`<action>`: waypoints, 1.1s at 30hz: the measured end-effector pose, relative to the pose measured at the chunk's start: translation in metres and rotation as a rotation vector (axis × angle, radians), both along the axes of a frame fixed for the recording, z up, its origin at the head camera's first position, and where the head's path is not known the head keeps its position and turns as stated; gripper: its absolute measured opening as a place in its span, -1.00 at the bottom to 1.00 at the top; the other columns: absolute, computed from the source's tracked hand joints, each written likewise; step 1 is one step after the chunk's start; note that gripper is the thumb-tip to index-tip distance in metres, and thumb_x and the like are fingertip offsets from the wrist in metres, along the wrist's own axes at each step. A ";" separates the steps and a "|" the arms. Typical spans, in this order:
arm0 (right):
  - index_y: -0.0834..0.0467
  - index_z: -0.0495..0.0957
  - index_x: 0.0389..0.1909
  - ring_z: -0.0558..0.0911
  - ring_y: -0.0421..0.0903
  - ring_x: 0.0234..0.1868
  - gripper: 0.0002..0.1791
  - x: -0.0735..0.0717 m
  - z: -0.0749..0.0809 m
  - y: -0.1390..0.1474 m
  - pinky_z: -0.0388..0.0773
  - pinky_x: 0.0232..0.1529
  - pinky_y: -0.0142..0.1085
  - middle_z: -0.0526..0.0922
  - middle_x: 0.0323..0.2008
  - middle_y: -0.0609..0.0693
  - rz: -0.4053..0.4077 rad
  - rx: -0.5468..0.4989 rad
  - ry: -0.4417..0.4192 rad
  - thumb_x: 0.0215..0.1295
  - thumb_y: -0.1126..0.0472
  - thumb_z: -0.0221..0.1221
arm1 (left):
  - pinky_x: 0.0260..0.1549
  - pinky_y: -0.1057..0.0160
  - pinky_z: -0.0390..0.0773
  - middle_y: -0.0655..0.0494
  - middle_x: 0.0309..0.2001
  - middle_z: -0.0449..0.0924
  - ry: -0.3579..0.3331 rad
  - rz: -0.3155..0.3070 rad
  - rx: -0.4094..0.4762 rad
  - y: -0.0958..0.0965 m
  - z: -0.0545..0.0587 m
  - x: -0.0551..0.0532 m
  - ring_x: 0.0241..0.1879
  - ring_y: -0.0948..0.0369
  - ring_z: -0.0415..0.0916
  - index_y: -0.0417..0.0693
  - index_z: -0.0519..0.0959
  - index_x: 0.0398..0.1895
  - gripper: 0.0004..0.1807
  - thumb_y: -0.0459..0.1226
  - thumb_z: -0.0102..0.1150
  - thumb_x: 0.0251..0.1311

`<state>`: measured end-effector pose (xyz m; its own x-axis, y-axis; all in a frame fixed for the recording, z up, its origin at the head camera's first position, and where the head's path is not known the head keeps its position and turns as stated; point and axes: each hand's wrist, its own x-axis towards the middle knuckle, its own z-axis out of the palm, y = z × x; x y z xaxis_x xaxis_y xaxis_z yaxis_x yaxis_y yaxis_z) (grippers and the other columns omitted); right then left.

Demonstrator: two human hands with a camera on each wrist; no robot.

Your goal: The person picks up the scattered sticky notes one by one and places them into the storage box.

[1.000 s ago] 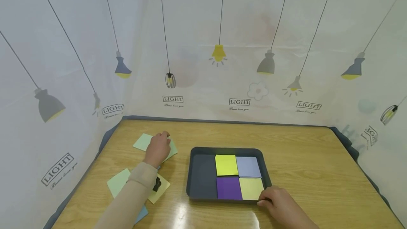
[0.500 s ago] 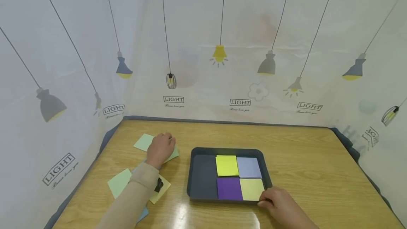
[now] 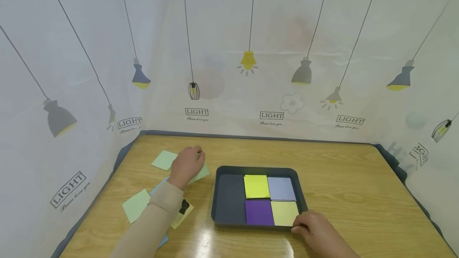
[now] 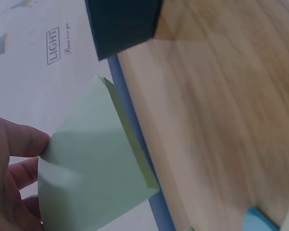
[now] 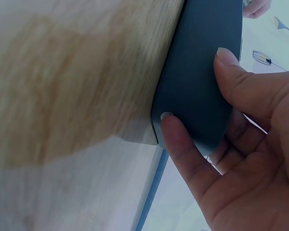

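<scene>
My left hand (image 3: 187, 166) pinches a pale green sticky-note pad (image 4: 89, 149) between thumb and fingers; in the left wrist view the pad's thick edge shows. At the near right corner of a dark grey tray (image 3: 229, 200), my right hand (image 3: 315, 228) grips the wall, thumb (image 5: 231, 72) against the outer side. Four-square in the tray's right part lie a bright yellow pad (image 3: 256, 186), a lavender-blue pad (image 3: 281, 188), a purple pad (image 3: 259, 212) and a cream-yellow pad (image 3: 285, 213). The tray's left part shows bare bottom.
Left of the tray lie a pale green pad (image 3: 164, 159), another green pad (image 3: 135, 206), a blue pad (image 3: 157, 185) partly under the left arm, and a yellow pad (image 3: 178, 222) with a black patch. A printed cloth wall (image 3: 229, 122) closes off the table's back.
My left hand has moved right, and the green pad it pinches has shifted right with it, away from the other green pad. The right hand and tray stay in place.
</scene>
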<state>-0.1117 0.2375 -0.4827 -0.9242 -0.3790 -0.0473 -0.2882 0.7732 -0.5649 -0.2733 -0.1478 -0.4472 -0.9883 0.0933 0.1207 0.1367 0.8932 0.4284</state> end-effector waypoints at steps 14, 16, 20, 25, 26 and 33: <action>-0.08 0.67 -0.43 0.38 -0.42 -0.43 -0.91 0.001 -0.002 0.000 0.43 -0.40 -0.40 0.58 -0.49 -0.32 -0.003 0.001 0.021 0.27 0.11 0.34 | -0.54 0.20 0.46 -0.04 0.00 0.65 -0.028 -0.044 -0.017 0.033 0.022 0.008 -0.36 0.14 0.51 0.04 0.61 0.08 -0.66 -0.07 -0.07 0.49; -0.08 0.67 -0.44 0.38 -0.42 -0.43 -0.90 0.000 -0.002 0.000 0.43 -0.41 -0.40 0.57 -0.49 -0.33 0.002 0.000 0.031 0.27 0.12 0.34 | -0.55 0.21 0.44 -0.02 -0.02 0.66 -0.038 -0.063 -0.003 0.038 0.023 0.009 -0.38 0.15 0.50 0.04 0.61 0.05 -0.69 -0.07 -0.07 0.49; -0.09 0.67 -0.43 0.38 -0.43 -0.43 -0.91 0.000 -0.003 0.001 0.43 -0.40 -0.40 0.57 -0.49 -0.34 0.009 -0.004 0.043 0.27 0.12 0.34 | -0.55 0.22 0.42 0.05 -0.17 0.68 -0.055 -0.122 0.014 0.048 0.023 0.011 -0.44 0.18 0.46 0.03 0.60 -0.04 -0.74 -0.08 -0.03 0.50; -0.09 0.68 -0.43 0.39 -0.43 -0.42 -0.91 -0.001 -0.002 0.001 0.44 -0.39 -0.39 0.58 -0.48 -0.33 0.010 -0.007 0.038 0.27 0.12 0.34 | -0.55 0.23 0.41 0.11 -0.29 0.65 -0.086 -0.192 0.006 0.062 0.021 0.017 -0.46 0.19 0.45 0.02 0.60 -0.10 -0.77 -0.10 0.00 0.48; -0.09 0.68 -0.43 0.40 -0.43 -0.42 -0.91 0.000 -0.002 0.001 0.44 -0.39 -0.40 0.58 -0.48 -0.33 0.008 -0.008 0.037 0.27 0.13 0.34 | -0.54 0.23 0.41 0.12 -0.30 0.64 -0.096 -0.202 0.003 0.064 0.020 0.017 -0.46 0.20 0.45 0.01 0.60 -0.11 -0.77 -0.10 0.00 0.48; -0.09 0.70 -0.44 0.42 -0.44 -0.42 -0.90 0.002 -0.001 0.000 0.46 -0.38 -0.40 0.59 -0.48 -0.33 -0.002 -0.011 0.045 0.26 0.16 0.35 | -0.54 0.25 0.40 0.15 -0.29 0.61 -0.124 -0.251 -0.010 0.079 0.010 0.021 -0.45 0.22 0.43 0.02 0.61 -0.09 -0.75 -0.10 -0.02 0.50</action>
<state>-0.1098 0.2379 -0.4835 -0.9259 -0.3777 -0.0016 -0.3122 0.7678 -0.5595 -0.2519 -0.0689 -0.4368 -0.9412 0.3380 -0.0023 0.3013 0.8422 0.4472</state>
